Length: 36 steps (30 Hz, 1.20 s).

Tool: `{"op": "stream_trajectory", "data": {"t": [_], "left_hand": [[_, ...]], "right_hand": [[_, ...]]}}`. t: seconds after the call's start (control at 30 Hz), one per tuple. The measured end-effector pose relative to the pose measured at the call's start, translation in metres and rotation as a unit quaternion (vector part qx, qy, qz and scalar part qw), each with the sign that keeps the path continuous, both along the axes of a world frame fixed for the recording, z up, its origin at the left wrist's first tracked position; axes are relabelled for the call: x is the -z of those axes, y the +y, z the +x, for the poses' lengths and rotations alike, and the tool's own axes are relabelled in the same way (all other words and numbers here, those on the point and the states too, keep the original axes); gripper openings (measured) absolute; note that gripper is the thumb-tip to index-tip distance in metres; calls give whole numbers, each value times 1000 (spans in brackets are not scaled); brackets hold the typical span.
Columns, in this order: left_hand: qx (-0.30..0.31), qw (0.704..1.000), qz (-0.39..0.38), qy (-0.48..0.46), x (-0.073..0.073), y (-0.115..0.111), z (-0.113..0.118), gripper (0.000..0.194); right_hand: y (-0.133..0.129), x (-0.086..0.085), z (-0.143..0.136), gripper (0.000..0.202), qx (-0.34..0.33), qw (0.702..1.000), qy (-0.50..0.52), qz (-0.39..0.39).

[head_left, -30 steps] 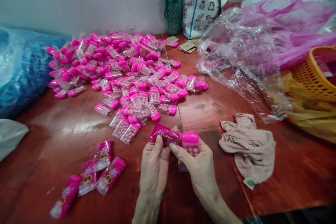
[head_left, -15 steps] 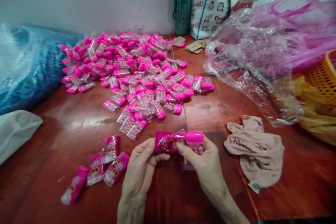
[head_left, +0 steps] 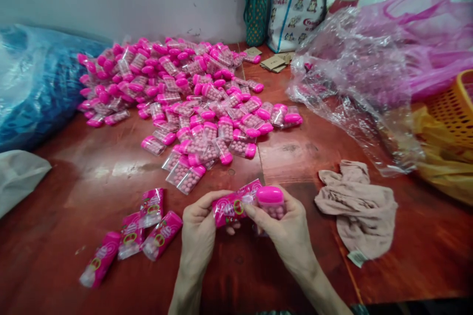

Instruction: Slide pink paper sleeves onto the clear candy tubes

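A printed pink plastic sleeve point(head_left: 231, 208) stretches between my two hands above the table. My left hand point(head_left: 201, 224) pinches its left end, thumb on top and fingertips underneath. In my right hand point(head_left: 286, 221) sits a small clear candy container point(head_left: 270, 202) with a bright pink cap, filled with pink balls. My right thumb also presses on the sleeve's right part. The container's lower portion is hidden by my thumb and fingers. To the left lie several sleeved containers point(head_left: 162, 235) in pink printed wrap with clear ends.
A large heap of pink-capped containers point(head_left: 177, 83) covers the table's far middle. A blue bag point(head_left: 40, 83) bounds the left; clear plastic point(head_left: 351, 69) and a yellow basket point(head_left: 453, 108) stand right. A beige cloth point(head_left: 360, 206) lies near my right arm. Cardboard pieces point(head_left: 275, 63) lie at the back.
The sleeve has tilted, its right end now higher, and shows more of its length. My left hand has shifted slightly right and its fingers have closed under the sleeve. The view has moved a little.
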<state>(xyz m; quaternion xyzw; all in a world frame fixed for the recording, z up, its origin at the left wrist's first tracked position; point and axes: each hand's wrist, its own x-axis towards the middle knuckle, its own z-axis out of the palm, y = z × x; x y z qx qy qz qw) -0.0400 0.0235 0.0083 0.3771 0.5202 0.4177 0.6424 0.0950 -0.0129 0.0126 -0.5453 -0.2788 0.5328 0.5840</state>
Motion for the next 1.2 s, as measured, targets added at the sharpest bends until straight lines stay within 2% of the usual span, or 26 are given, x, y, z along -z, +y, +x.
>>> {"op": "stream_trajectory", "data": {"t": [0.1,0.2,0.27,0.37,0.43,0.53,0.63,0.73,0.8,0.97,1.03,1.1,1.2], "left_hand": [[-23,999,-23,-23,1,-1,2,12],[-27,998,-49,-43,-1,0,1,12],[-46,997,-44,-41,-3,1,1,14],[-65,997,-34,-33,-5,2,0,14],[-57,997,-37,-30,-5,1,1,13],[-34,998,-43,-31,-4,-2,2,13],[13,999,-46,-20,-2,-5,3,13],[61,997,-49,-7,0,-8,4,11],[68,996,-58,-5,1,-8,4,10],[-26,997,-71,-13,-1,-4,-3,13],[-51,996,-76,-21,-3,-4,-4,12],[-62,995,-71,-22,-4,-3,-4,12],[-64,997,-44,-24,-3,-4,-1,14]], "right_hand": [[-5,-8,1,17,-20,999,-32,37],[-7,-8,8,17,-74,996,9,55],[-7,-4,15,16,-52,996,38,54],[-3,1,22,16,23,999,9,42],[1,2,23,17,28,999,-14,33],[4,-1,21,18,-12,999,-31,26],[2,-3,17,18,-33,995,-91,27],[-2,-1,13,13,16,983,-178,49],[-4,-1,13,10,60,970,-224,67],[-2,-7,34,11,169,949,-258,63],[-1,-8,42,16,130,969,-209,38],[-2,-10,43,17,21,992,-124,9],[-6,-11,34,23,-131,991,-12,-9]]}}
